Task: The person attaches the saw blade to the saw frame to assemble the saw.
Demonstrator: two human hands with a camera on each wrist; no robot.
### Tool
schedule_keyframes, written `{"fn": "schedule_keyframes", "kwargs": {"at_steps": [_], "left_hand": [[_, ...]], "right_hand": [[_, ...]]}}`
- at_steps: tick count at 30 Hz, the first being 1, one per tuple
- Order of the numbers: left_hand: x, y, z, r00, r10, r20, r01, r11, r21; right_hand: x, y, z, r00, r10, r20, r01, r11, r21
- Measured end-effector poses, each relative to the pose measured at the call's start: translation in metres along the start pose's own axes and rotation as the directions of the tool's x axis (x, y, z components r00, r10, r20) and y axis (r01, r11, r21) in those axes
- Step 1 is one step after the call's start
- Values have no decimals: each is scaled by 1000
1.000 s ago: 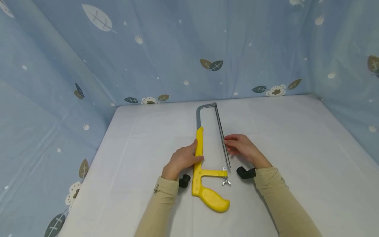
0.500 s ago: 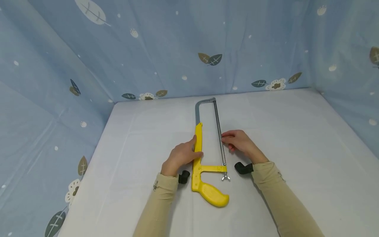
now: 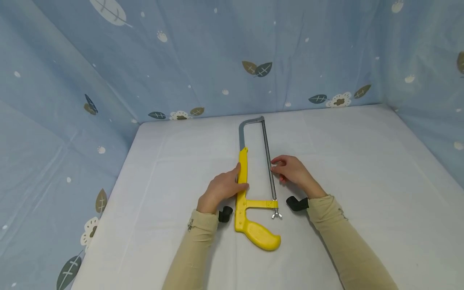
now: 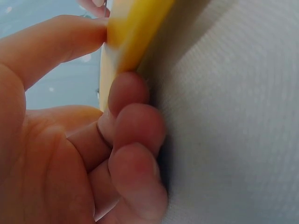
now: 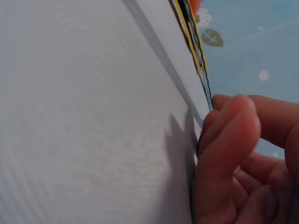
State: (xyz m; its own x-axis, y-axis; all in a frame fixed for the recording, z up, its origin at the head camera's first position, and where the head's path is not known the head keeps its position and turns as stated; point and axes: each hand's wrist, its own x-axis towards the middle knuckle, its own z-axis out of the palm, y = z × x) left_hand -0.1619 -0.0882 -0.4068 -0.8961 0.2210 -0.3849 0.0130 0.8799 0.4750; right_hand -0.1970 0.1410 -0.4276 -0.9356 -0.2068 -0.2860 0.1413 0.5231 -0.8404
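A hacksaw (image 3: 242,169) with a yellow frame and grip lies on its side on the white table, its grey bow at the far end. My left hand (image 3: 220,189) grips the yellow part, thumb across it; the left wrist view shows fingertips beneath the yellow edge (image 4: 145,32). Along the saw's right side runs the thin dark blade (image 3: 267,151), its near end meeting the yellow crossbar (image 3: 259,204). Thumb and forefinger of my right hand (image 3: 295,173) are at the blade's middle, pinching its edge. A wing nut (image 3: 276,214) protrudes below the crossbar.
The white tabletop (image 3: 174,193) surrounds the saw. Blue patterned cloth (image 3: 203,56) hangs at the back and both sides. A black wrist device shows by each cuff, one at the left (image 3: 225,214) and one at the right (image 3: 297,203).
The blade's near end has moved left, from beside the crossbar onto its end, carried by my right hand. My left hand keeps its grip. The head view has tilted slightly.
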Motion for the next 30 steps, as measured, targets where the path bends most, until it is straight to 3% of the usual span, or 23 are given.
{"fn": "schedule_keyframes", "kwargs": {"at_steps": [8, 20, 30], "left_hand": [[-1, 2, -1, 1000, 3, -3, -3, 1000, 4], [-1, 1, 1, 1000, -8, -8, 8, 1000, 11], [-2, 0, 2, 1000, 17, -21, -16, 999, 37]], "right_hand": [[-4, -1, -4, 1000, 14, 17, -14, 999, 33], [-33, -16, -8, 983, -87, 160, 97, 994, -57], [-63, -6, 1, 942, -120, 312, 152, 985, -81]]}}
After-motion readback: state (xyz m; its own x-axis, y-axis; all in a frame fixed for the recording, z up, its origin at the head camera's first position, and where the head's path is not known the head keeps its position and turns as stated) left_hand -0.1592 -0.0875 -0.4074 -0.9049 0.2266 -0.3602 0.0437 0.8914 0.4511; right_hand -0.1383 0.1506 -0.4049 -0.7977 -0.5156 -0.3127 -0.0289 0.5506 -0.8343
